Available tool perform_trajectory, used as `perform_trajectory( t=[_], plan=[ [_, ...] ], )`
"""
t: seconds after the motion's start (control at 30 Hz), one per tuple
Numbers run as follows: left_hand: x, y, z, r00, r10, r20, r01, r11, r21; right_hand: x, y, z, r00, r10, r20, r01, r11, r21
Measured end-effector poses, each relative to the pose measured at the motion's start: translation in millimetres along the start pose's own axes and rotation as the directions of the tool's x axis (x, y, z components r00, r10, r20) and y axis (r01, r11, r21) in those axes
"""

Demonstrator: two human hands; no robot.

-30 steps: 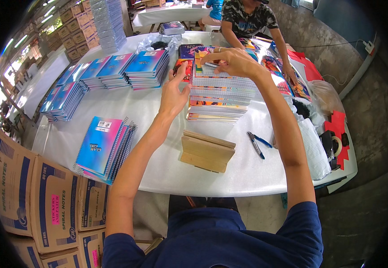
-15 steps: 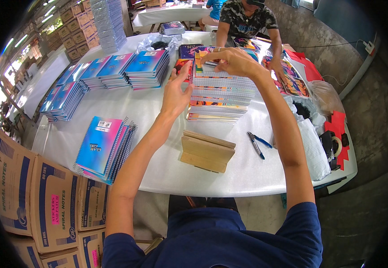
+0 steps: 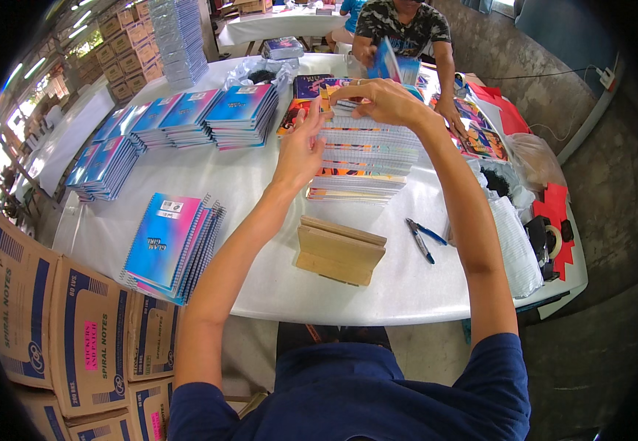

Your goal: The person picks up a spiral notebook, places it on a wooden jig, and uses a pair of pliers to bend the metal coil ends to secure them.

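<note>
A tall stack of paper blocks (image 3: 366, 158) with colourful printed covers between them stands on the white table in front of me. My right hand (image 3: 388, 103) is over its top, fingers and thumb closed round the upper block's edge. My left hand (image 3: 300, 147) is at the stack's left side, fingers extended and apart from the thumb, fingertips by the upper left corner. What lies under the right palm is hidden. Nearer me, a folded brown cardboard piece (image 3: 341, 253) stands on the table. Blue-handled pliers (image 3: 425, 239) lie to its right.
Blue-and-pink spiral notebooks (image 3: 164, 242) are piled at the near left, with more notebook stacks (image 3: 239, 106) behind. Cartons (image 3: 87, 331) stand beside the table at left. Across the table, a co-worker (image 3: 403, 33) handles notebooks. A plastic-wrapped bundle (image 3: 506, 246) and tape roll (image 3: 554, 241) lie at right.
My left hand has moved slightly right, its fingers closer to the stack's corner. My right hand has shifted little. The co-worker has lifted a blue notebook with one hand.
</note>
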State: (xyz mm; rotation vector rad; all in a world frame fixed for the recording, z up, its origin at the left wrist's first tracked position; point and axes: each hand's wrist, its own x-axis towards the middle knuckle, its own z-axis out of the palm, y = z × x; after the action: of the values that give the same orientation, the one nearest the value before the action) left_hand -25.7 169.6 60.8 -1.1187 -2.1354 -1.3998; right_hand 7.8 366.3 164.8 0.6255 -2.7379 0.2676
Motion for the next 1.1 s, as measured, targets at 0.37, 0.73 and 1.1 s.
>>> perform_trajectory(
  t=[0.37, 0.73, 1.1],
  plan=[
    [-2, 15, -2, 0.988, -0.142, 0.065, 0.154, 0.951, -0.268, 0, -14, -6, 0.989, -0.061, 0.136, 0.089, 0.973, -0.214],
    [-9, 4, 3, 0.987, 0.109, -0.118, -0.097, 0.99, 0.102, 8, -12, -8, 0.989, -0.041, 0.143, 0.052, 0.996, -0.075],
    [-1, 10, 2, 0.999, -0.049, 0.018, 0.051, 0.988, -0.142, 3, -12, -9, 0.986, -0.071, 0.148, 0.083, 0.994, -0.077]
  ],
)
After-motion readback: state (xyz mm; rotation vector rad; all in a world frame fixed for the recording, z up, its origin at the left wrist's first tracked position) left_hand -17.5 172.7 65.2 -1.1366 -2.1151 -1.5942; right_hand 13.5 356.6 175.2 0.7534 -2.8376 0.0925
